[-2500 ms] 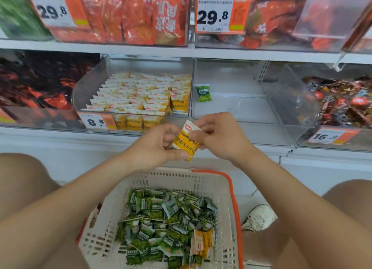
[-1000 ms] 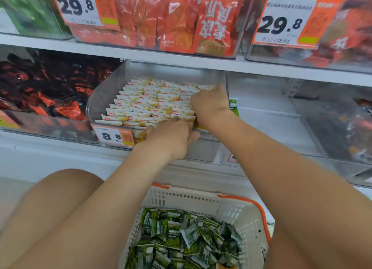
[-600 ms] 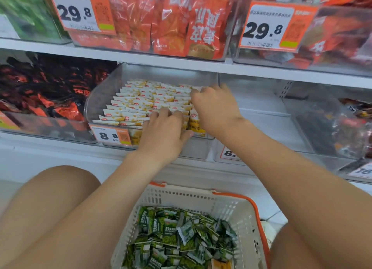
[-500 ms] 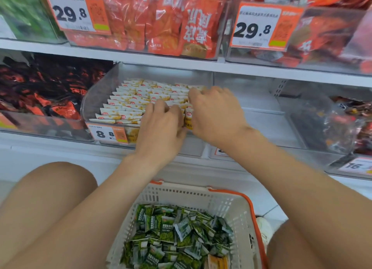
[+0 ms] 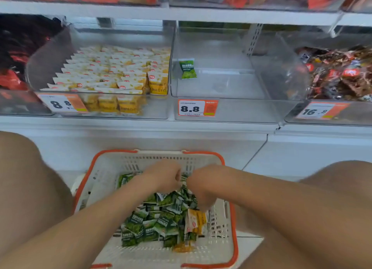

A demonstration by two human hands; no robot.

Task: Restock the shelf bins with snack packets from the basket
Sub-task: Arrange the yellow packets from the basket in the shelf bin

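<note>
— Lower centre of the frame?
— White basket [image 5: 231, 224] with an orange rim, heaped with green packets [image 5: 153, 222], a few yellow packets [image 5: 196, 221] at the right of the heap.
— Hands?
— Down over the heap, left hand [image 5: 163, 177] and right hand [image 5: 201, 185] close together, fingers curled, blurred; impossible to tell whether gripping anything.
— Above, on the shelf [image 5: 201, 126]?
— Three clear bins: left bin [image 5: 46, 55] packed with rows of yellow-and-white packets [image 5: 112, 69]; middle bin [image 5: 221, 83] holding a lone green packet [image 5: 187, 68] near its left wall, an 8.8 price tag [image 5: 197, 108] on the front; right bin [image 5: 285, 71] full of brown and red sweets [image 5: 342, 73], tagged 16.8.
</note>
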